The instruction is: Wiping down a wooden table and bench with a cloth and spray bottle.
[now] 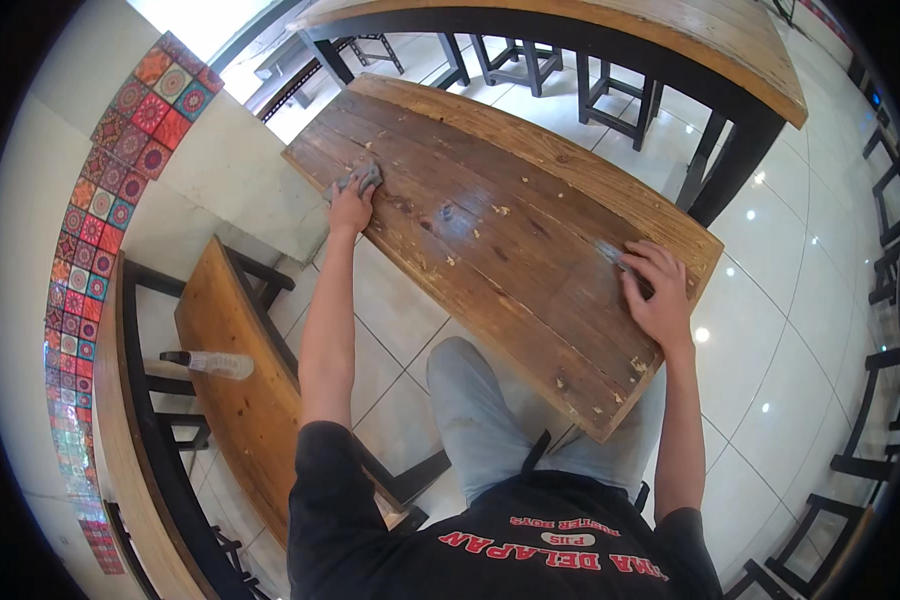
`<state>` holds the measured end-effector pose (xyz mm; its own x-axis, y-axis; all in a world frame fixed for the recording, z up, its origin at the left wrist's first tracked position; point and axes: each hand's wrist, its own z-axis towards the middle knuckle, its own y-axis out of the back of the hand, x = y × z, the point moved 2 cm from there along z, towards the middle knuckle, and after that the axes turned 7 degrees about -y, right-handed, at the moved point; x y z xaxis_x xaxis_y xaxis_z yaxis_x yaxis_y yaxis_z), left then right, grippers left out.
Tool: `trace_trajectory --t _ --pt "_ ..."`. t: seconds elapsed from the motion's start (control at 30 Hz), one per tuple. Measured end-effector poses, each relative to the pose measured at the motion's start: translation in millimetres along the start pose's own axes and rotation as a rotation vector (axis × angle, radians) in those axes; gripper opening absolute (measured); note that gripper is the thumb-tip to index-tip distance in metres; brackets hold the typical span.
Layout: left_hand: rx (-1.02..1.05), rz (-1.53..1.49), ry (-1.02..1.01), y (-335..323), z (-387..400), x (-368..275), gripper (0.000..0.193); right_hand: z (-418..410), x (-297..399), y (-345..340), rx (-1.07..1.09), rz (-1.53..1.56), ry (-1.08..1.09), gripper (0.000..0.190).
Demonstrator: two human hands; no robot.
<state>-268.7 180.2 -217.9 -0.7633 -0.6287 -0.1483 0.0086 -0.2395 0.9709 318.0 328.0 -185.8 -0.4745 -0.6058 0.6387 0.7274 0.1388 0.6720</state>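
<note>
A wooden plank bench top (487, 217) stretches before me, its brown surface dotted with pale flakes and several darker spots. My left hand (352, 206) presses a crumpled grey cloth (371, 175) onto the board near its far left end. At the near right end my right hand (656, 289) rests on the surface with fingers bent and spread; no object shows in it, though its palm side is partly hidden. Wet-looking shiny patches lie in the middle of the board and beside my right fingertips.
Behind stands a larger wooden table (765, 60) with black legs, and black stools (619, 101) under it. At left, a spray bottle (221, 364) lies on another wooden bench (232, 405) by the wall. Black-framed chairs (817, 532) line the right side of the tiled floor.
</note>
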Motion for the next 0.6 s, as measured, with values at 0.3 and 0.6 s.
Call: trace_trajectory --t 0.3,0.6 --pt "-0.045 0.005 0.162 -15.5 -27.4 -71.9 0.055 1.5 5.1 -4.5 0.096 -0.223 0.045 0.047" --pt "-0.159 -0.067 -0.319 -25.4 -92.3 -288.4 0.047 0.6 -7.8 -11.0 0.028 -0.124 0.060 0.039"
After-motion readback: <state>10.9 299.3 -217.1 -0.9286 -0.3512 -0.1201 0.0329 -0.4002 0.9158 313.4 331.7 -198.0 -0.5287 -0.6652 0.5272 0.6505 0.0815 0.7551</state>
